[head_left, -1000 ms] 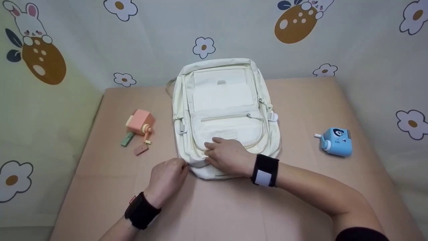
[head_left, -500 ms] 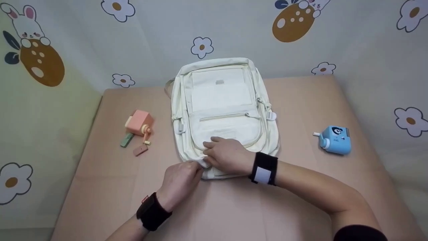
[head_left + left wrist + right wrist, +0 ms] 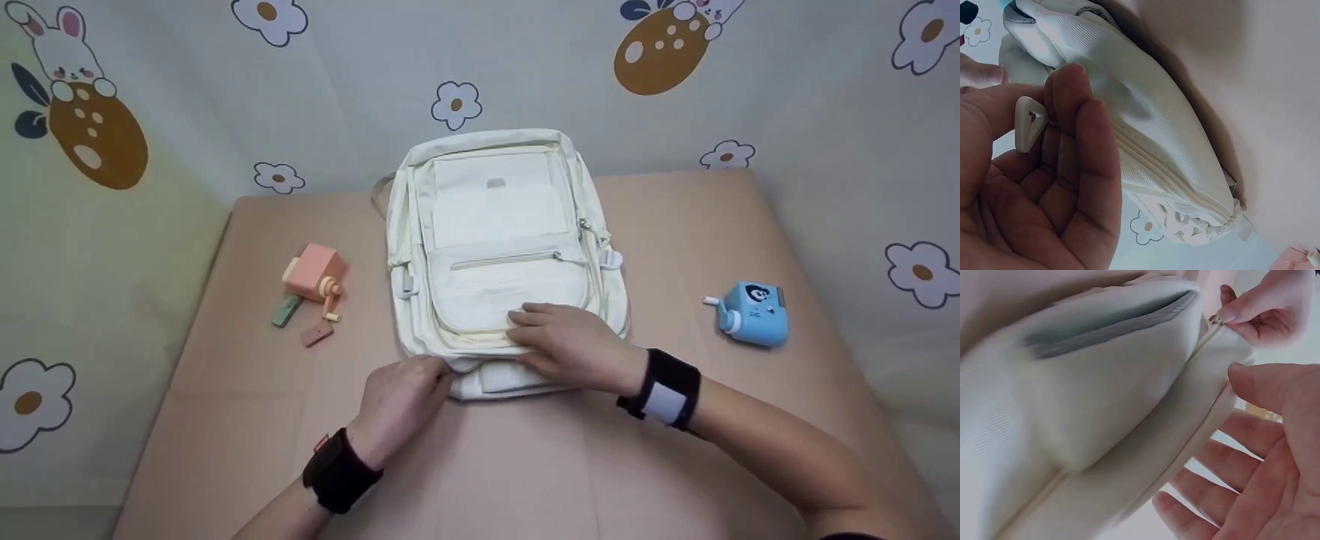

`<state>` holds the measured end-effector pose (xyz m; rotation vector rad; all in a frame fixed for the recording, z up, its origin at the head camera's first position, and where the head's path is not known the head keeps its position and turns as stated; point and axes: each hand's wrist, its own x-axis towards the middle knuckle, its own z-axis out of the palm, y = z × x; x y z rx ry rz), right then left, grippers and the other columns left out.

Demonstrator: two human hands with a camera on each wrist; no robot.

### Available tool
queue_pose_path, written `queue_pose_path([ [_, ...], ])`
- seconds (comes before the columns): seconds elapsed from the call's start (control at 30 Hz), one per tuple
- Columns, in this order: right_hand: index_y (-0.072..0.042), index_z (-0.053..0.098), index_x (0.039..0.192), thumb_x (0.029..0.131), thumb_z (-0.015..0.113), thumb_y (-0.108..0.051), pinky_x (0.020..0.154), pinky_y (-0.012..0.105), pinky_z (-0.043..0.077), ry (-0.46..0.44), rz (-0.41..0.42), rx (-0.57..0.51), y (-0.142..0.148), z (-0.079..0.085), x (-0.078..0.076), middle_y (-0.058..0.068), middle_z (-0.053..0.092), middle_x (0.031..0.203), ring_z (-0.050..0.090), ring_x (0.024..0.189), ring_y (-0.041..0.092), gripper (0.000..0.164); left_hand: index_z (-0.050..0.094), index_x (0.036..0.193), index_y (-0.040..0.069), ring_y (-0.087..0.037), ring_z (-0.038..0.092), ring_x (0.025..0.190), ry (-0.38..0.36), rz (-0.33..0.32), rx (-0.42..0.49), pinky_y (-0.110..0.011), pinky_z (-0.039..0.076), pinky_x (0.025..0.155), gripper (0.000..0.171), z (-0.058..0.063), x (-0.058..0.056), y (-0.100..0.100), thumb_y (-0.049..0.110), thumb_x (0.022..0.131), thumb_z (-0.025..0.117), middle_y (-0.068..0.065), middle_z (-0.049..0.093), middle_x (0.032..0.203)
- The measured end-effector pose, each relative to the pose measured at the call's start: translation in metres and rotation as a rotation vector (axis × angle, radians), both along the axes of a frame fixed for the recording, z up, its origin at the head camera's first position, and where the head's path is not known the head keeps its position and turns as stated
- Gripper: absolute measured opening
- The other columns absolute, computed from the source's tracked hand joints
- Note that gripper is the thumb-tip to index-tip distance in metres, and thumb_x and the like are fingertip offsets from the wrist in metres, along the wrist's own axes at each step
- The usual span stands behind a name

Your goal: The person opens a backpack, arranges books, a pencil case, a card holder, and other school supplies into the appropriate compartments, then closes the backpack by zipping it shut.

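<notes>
A cream backpack [image 3: 499, 217] lies front side up on the table, its bottom towards me. My left hand [image 3: 401, 401] is at its lower left corner, pinching a zipper pull; the pull's white triangular tab [image 3: 1023, 134] sticks out between thumb and fingers in the left wrist view. A zipper track [image 3: 1154, 163] runs along the bag's side from there. My right hand [image 3: 574, 345] rests on the lower front with its fingers spread, as the right wrist view also shows. Near that hand a grey-edged opening [image 3: 1117, 332] gapes in the bag's fabric.
To the left stands a pink crank pencil sharpener [image 3: 315, 271], with a green block [image 3: 286, 311] and a pink block [image 3: 316, 334] beside it. A blue crank sharpener [image 3: 756, 315] is on the right. Behind the table [image 3: 517, 480] hangs a patterned curtain [image 3: 360, 90].
My left hand has moved right along the bag's lower edge with the zipper pull, then stayed about there. My right hand has slid right across the lower front.
</notes>
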<state>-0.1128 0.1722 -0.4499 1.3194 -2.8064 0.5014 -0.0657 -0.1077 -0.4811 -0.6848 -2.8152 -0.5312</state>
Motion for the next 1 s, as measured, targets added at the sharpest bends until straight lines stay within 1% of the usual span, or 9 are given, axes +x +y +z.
queue_pose_path([
  [0.13,-0.008,0.071,0.127,0.096,0.071,-0.023,0.105,0.048,0.046,0.013,-0.049,-0.016,0.028,-0.004,0.007,0.013,0.063,0.138,0.056,0.132,0.032,0.034,0.069,0.079,0.019,-0.011,0.061,0.058,-0.006,0.006,-0.004,-0.032,0.043,0.048,0.014,0.000,0.001,-0.001,0.013,0.088,0.077,0.008,0.066,0.071],
  [0.23,-0.010,0.072,0.127,0.096,0.071,-0.022,0.103,0.048,0.048,0.022,-0.074,-0.023,0.042,-0.010,0.010,0.010,0.064,0.138,0.056,0.132,0.030,0.033,0.069,0.080,0.019,-0.010,0.061,0.058,-0.011,0.018,-0.002,-0.031,0.042,0.047,0.013,0.000,0.002,-0.002,0.013,0.088,0.078,0.009,0.066,0.071],
  [0.4,-0.014,0.074,0.126,0.099,0.069,-0.022,0.101,0.047,0.050,0.041,-0.094,-0.074,0.051,-0.019,0.009,0.006,0.065,0.137,0.058,0.130,0.028,0.029,0.071,0.082,0.019,-0.008,0.060,0.059,-0.047,0.026,0.019,-0.028,0.042,0.048,0.011,-0.001,0.002,0.000,0.015,0.088,0.079,0.010,0.066,0.071],
  [0.5,-0.014,0.075,0.124,0.100,0.067,-0.019,0.100,0.047,0.051,0.063,-0.106,-0.103,0.050,-0.021,0.007,0.006,0.068,0.133,0.062,0.125,0.028,0.026,0.071,0.081,0.019,-0.008,0.061,0.058,-0.041,0.019,0.033,-0.029,0.043,0.048,0.012,-0.002,0.003,0.002,0.014,0.088,0.080,0.009,0.066,0.071],
  [0.67,-0.014,0.075,0.119,0.100,0.067,-0.016,0.095,0.046,0.054,0.084,-0.118,-0.125,0.047,-0.019,0.004,0.005,0.071,0.127,0.066,0.119,0.026,0.020,0.068,0.076,0.018,-0.013,0.061,0.055,0.044,-0.012,0.039,-0.031,0.043,0.045,0.016,-0.004,0.006,0.008,0.012,0.086,0.079,0.007,0.065,0.069],
  [0.77,-0.014,0.074,0.121,0.100,0.067,-0.017,0.091,0.045,0.056,0.089,-0.133,-0.123,0.046,-0.018,0.004,0.006,0.072,0.124,0.068,0.116,0.025,0.022,0.066,0.073,0.017,-0.014,0.059,0.052,0.092,-0.024,0.037,-0.032,0.042,0.043,0.019,-0.005,0.006,0.012,0.011,0.086,0.079,0.005,0.063,0.067],
  [0.9,-0.011,0.073,0.124,0.101,0.067,-0.018,0.087,0.043,0.057,0.104,-0.162,-0.120,0.044,-0.017,0.003,0.006,0.074,0.117,0.070,0.109,0.023,0.025,0.063,0.071,0.015,-0.015,0.057,0.050,0.136,-0.026,0.025,-0.033,0.040,0.041,0.022,-0.003,0.007,0.016,0.012,0.086,0.079,0.003,0.061,0.065],
  [1.0,-0.011,0.073,0.122,0.101,0.066,-0.018,0.083,0.042,0.058,0.118,-0.168,-0.124,0.042,-0.018,0.002,0.005,0.075,0.113,0.071,0.104,0.023,0.023,0.061,0.070,0.015,-0.016,0.056,0.049,0.169,-0.037,0.021,-0.034,0.040,0.041,0.023,-0.001,0.007,0.020,0.012,0.086,0.078,0.002,0.059,0.063],
])
